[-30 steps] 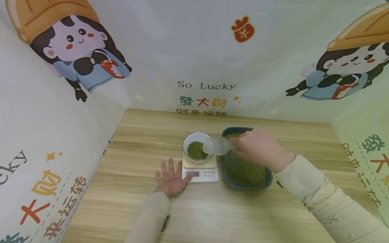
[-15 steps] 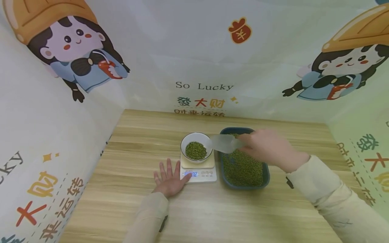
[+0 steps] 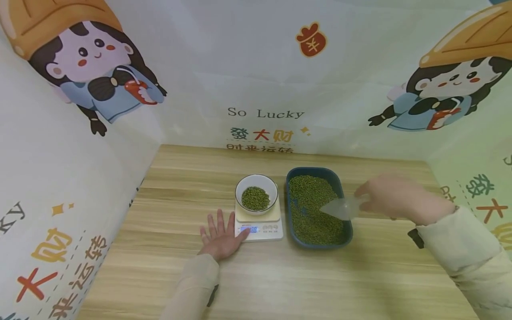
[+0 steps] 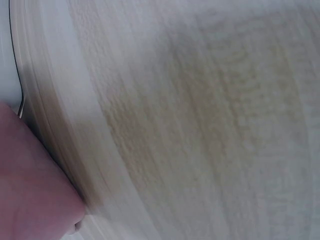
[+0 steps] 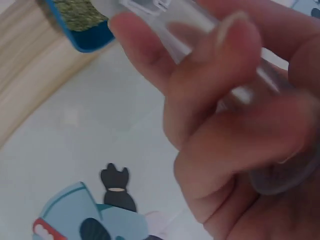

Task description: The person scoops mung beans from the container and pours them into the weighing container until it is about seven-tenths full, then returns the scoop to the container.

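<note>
In the head view my right hand (image 3: 404,198) grips a clear plastic scoop (image 3: 340,209) over the right side of a dark blue tub (image 3: 347,240) of green mung beans (image 3: 316,186). The right wrist view shows fingers curled round its handle (image 5: 235,95). A white bowl (image 3: 244,181) with a dark rim holds a small heap of mung beans (image 3: 255,198) and stands on a white kitchen scale (image 3: 276,234). My left hand (image 3: 223,242) lies with fingers spread beside the scale, its thumb at the lit display.
All this stands on a wood-grain table (image 3: 180,191). Printed sheets (image 3: 200,80) wall off its back and both sides. The tub is just right of the scale, with a narrow gap between them.
My right hand has moved right with the scoop, from the bowl's edge to the tub's right side. The scale's display, dark at first, is now lit. The left hand has stayed put.
</note>
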Demonstrator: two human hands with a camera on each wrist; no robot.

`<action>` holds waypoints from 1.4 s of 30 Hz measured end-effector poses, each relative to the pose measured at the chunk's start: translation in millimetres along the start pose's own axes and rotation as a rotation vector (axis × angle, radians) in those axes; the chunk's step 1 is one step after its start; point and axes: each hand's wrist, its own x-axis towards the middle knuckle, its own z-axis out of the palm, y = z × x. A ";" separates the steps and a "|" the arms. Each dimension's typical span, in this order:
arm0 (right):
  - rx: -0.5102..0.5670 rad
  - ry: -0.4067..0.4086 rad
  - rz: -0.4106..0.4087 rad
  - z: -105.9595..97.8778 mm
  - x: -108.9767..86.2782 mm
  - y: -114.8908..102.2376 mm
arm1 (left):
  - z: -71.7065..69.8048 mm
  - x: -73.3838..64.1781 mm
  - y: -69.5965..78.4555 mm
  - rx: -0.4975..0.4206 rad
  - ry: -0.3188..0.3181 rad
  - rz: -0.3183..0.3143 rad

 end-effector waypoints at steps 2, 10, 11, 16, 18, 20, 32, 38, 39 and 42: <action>0.055 -0.076 0.063 3.0 -3.5 2.5 | -0.8 0.0 0.3 -0.001 0.003 0.000; 0.151 -0.201 0.160 28.7 -4.1 6.8 | 1.0 1.9 -0.8 0.013 0.032 0.010; 0.150 -0.192 0.157 33.9 -3.4 8.0 | 0.5 0.6 0.3 0.012 0.033 0.009; 0.116 -0.087 0.089 57.5 -0.5 12.4 | 0.3 -0.7 3.2 0.000 0.010 0.009; 0.073 -0.022 0.034 65.0 1.6 13.8 | 1.1 0.6 3.1 -0.005 -0.003 0.002; 0.044 0.039 -0.007 72.8 4.7 15.1 | 1.4 1.8 3.1 0.000 -0.012 -0.005; 0.122 0.388 0.115 153.5 46.1 -1.5 | 7.2 3.7 -2.3 0.027 0.004 0.001; 0.188 0.507 0.176 172.1 61.4 -2.7 | 6.0 1.5 -3.4 0.009 0.014 -0.007; 0.224 0.505 0.190 174.5 63.7 -1.2 | 5.5 1.6 -3.4 0.014 0.016 -0.010; 0.283 0.512 0.239 181.8 69.7 4.1 | 4.2 2.6 -2.7 0.017 0.010 -0.007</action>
